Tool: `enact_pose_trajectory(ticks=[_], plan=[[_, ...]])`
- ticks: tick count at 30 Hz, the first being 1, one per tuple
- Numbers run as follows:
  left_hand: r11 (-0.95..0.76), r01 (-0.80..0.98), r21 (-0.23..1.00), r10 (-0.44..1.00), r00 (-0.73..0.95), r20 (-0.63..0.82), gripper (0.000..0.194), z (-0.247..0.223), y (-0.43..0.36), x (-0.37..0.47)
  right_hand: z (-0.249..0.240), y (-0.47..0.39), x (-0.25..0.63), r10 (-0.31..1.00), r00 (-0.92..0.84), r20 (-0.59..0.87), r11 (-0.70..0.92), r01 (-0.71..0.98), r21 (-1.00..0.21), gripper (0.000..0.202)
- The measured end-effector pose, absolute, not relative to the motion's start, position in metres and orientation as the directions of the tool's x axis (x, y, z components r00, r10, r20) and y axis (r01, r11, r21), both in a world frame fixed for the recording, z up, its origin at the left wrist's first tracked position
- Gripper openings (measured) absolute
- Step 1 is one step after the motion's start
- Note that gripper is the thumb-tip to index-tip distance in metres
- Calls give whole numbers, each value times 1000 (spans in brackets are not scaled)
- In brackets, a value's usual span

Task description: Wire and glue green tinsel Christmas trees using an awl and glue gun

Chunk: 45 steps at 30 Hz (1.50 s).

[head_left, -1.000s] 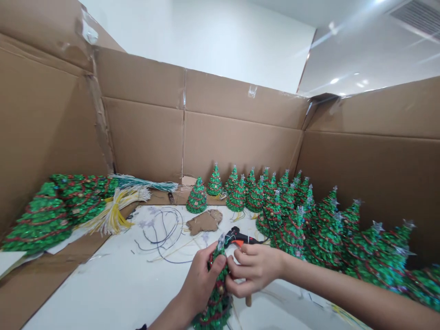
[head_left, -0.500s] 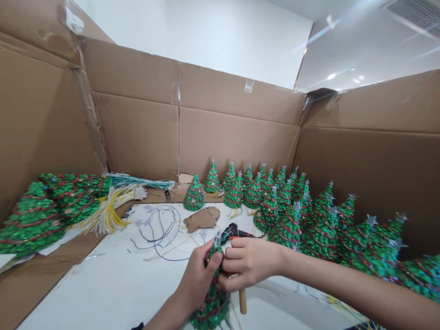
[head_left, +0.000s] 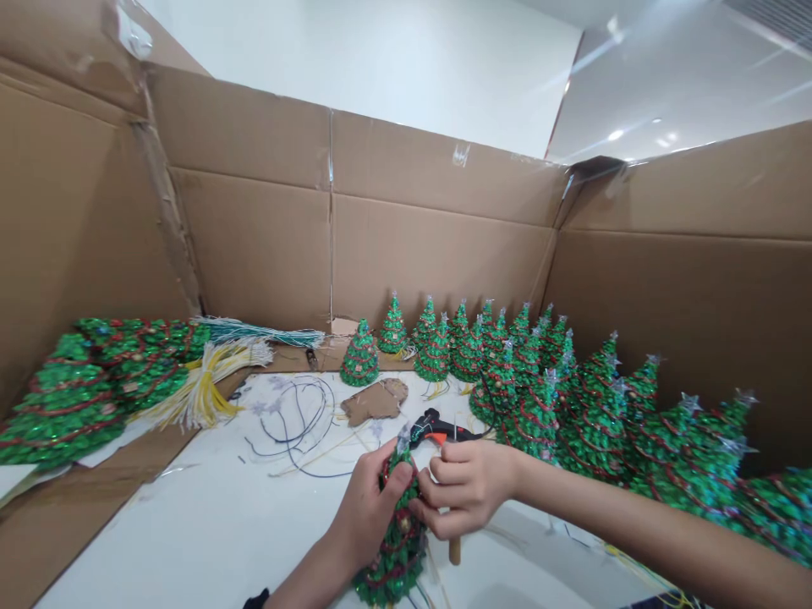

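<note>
At lower centre, the left hand (head_left: pixel 371 501) grips the Christmas tree (head_left: pixel 401 554), seemingly steadying it against the fingertips of the right hand (head_left: pixel 468 489). The right grip also holds a wooden-handled tool (head_left: pixel 455 551), apparently tucked aside.

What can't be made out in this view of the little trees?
All in the head view:
Whether the right hand grips anything: hidden by the hand itself.
The held tree: upper part partly covered by the left hand.
Wooden handle: upper end covered by the right hand.
Rightmost tree: cut by the picture's edge.
</note>
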<state>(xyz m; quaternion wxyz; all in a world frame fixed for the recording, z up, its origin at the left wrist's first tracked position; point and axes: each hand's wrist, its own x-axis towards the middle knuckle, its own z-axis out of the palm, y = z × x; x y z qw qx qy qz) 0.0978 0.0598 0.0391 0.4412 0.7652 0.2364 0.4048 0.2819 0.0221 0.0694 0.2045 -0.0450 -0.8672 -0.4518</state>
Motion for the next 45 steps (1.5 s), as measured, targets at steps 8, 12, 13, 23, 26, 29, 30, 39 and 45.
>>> enact_pose_trajectory(ticks=[8,12,13,23,26,29,30,39,45], plan=[[-503,62,862,769,487,414,56,37,56,96,62,23,284,-114,-903,415,597,272,755,13],[-503,51,863,757,507,412,55,38,54,95,62,19,283,-57,-909,413,615,294,732,10],[-499,48,865,758,508,409,55,38,54,95,63,18,281,-46,-907,419,619,303,725,10],[-494,28,869,756,508,413,55,39,53,95,74,12,272,45,-897,439,658,357,663,9],[-504,31,863,750,511,420,55,39,54,95,75,11,271,63,-900,431,669,359,651,13],[-505,36,862,745,521,415,55,38,54,95,75,10,271,67,-899,432,664,363,653,16],[-504,36,863,744,525,413,55,38,54,95,74,9,272,59,-897,438,661,363,656,17],[-484,59,873,759,525,385,52,38,53,94,65,8,275,45,-865,500,663,401,633,16],[-474,63,878,774,506,381,53,38,52,95,62,8,275,79,-857,509,670,424,609,11]])
